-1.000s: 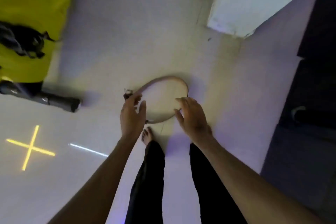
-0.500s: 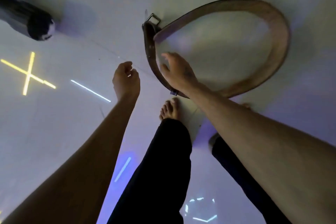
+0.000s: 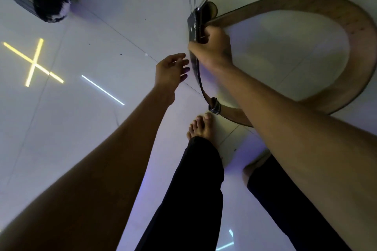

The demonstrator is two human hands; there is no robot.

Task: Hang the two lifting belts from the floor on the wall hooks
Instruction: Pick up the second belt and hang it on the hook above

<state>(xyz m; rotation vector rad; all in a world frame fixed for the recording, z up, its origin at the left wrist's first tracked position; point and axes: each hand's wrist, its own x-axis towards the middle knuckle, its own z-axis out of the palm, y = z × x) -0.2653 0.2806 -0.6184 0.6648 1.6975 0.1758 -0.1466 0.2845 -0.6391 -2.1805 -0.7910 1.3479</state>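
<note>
I see my right hand clamped around the buckle end of the brown lifting belt, whose loop curves away over the pale floor and runs off the right edge, its lower stretch hidden behind my right forearm. My left hand hovers just beside the strap, fingers spread and holding nothing. I cannot tell whether the belt's far curve touches the floor.

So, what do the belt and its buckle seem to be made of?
The belt looks like thick leather: a matte tan inner face with a stitch line near its edge, a darker, slightly shiny outer face, and a loop that holds its shape. The buckle appears to be bright metal, probably steel, since its thin prongs and bar reflect light. The right hand grips the belt just below it.
</note>
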